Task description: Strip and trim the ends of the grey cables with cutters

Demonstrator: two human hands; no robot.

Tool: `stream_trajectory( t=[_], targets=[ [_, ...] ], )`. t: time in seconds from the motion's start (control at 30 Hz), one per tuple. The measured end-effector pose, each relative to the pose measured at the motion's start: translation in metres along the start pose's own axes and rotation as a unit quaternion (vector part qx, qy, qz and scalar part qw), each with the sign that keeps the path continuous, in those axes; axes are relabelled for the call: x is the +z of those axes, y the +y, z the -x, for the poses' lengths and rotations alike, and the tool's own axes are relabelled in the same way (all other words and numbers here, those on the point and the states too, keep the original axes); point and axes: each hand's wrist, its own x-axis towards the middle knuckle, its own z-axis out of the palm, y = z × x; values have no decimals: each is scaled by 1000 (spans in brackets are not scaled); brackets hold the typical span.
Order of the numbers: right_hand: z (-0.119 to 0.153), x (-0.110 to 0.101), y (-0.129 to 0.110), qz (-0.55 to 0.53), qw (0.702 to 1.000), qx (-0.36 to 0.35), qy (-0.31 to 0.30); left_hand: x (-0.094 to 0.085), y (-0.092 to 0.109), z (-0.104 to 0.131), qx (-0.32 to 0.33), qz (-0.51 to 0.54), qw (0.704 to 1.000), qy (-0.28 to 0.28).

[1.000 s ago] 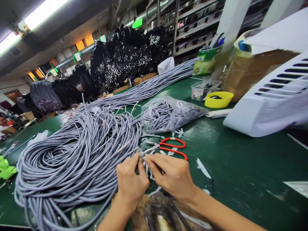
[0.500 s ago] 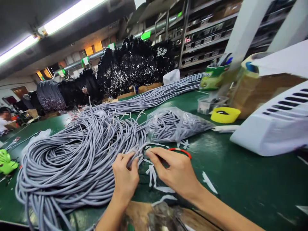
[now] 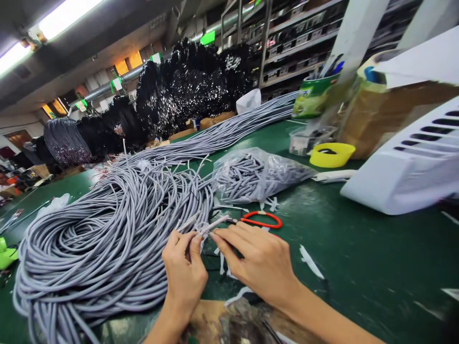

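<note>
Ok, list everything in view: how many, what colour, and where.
Table: one, green, foreground.
Cable coil: one, grey, left.
Long cable bundle: one, grey, behind coil.
Bag of short pieces: one, clear, centre.
Scissors: one, red handles, in front of bag.
Scraps: several, white, lower middle.
Ring: one, yellow, right of bag.
Tub: one, clear, behind ring.
Pen can: one, green, behind tub.
Carton: one, brown, right.
Slotted housing: one, white, right edge.
Partial object: one, lime, left edge.
Dark bundles: several, black, background.
Shelving: some, grey, background.
Ceiling lights: two, white, upper left.
Pale strand: one, whitish, centre.
Left hand: one, bare, near coil.
Right hand: one, bare, near scissors.
</note>
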Motion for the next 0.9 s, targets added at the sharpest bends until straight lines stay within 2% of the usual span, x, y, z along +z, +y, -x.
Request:
stream_trajectory(
  t=[0.2,0.4,0.57,0.7,0.77,0.87,0.9],
  targets=[
    [1,0,0,-43,999,-9,3,0,1,1,12,10,1000,3],
    [3,3,0,-107,993,42,-13,2,4,2,44,25,999,-20],
    [5,2,-6,-144,989,-5,39,2,5,2,-19,47,997,-52],
    [3,0,-8,-157,985,-39,62,3,7,3,-52,81,995,-36],
    [0,-2,-8,-181,982,-9,51,3,8,4,-50,83,995,-23],
    [-2,-3,-9,-199,977,72,31,4,9,6,-35,71,997,-25],
    [-2,-3,-10,-193,978,76,35,4,10,6,-37,77,996,-30]
  ],
)
